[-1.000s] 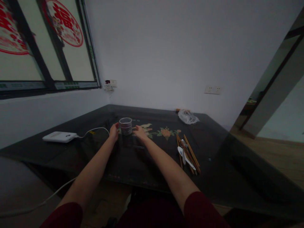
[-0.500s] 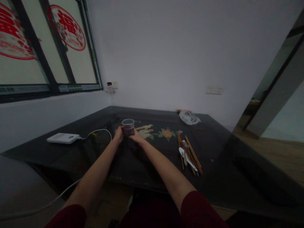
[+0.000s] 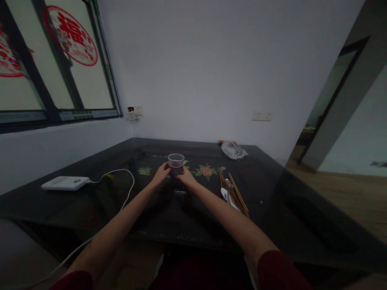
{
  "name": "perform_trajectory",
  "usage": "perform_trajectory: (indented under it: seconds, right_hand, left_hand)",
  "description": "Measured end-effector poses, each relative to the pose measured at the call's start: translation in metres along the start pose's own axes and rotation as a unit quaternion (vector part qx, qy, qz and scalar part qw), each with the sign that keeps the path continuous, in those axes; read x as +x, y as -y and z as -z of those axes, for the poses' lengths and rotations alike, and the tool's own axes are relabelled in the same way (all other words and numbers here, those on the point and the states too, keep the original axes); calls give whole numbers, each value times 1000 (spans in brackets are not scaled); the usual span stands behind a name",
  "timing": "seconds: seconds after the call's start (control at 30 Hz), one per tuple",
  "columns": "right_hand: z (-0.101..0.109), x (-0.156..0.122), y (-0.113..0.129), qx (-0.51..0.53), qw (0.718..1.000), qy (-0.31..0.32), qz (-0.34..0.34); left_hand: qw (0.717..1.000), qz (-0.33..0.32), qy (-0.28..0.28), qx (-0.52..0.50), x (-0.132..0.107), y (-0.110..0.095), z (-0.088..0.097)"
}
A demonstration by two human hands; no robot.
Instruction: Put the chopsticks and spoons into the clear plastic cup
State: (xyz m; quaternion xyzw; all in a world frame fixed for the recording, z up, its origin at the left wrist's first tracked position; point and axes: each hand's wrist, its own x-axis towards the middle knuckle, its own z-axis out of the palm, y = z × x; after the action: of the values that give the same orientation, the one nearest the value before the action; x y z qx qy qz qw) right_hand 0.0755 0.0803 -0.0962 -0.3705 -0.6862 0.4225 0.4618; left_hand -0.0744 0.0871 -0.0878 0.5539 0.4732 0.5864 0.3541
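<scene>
A glossy black table (image 3: 193, 219) patterned with coloured flowers (image 3: 207, 170) stood against a smooth white wall (image 3: 193, 72), near a dark-framed window (image 3: 56, 80) bearing round red decorations (image 3: 71, 36). Over the table's middle, a grey, round, pale-rimmed cup (image 3: 175, 164) stood upright, pinched between the left hand (image 3: 161, 174) and right hand (image 3: 186, 178), its open mouth above their grip.

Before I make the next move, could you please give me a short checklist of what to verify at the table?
1. Left hand on the container: ok, at its left side.
2. Right hand on the container: ok, at its right side.
3. Container upright: ok, opening upward.
4. Container's base off the table: cannot tell.
5. Chopsticks apart from the container: ok, lying to its right.
6. White cable fully visible: not ok, left forearm hides part.
</scene>
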Motion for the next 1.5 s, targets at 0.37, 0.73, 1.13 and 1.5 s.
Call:
perform_trajectory:
  seconds: [0.37, 0.73, 1.13, 1.5]
  right_hand:
    - [124, -86, 13, -18, 996, -80, 29]
    - [140, -120, 9, 27, 998, -64, -1]
    - [141, -121, 13, 18, 996, -85, -16]
    - [150, -121, 11, -80, 988, -119, -51]
  left_hand:
    - [983, -77, 164, 39, -44, -33, -115]
    - [981, -52, 184, 36, -73, -30, -119]
    - [977, -58, 197, 55, -72, -33, -116]
    - [968, -50, 230, 92, -74, -29, -116]
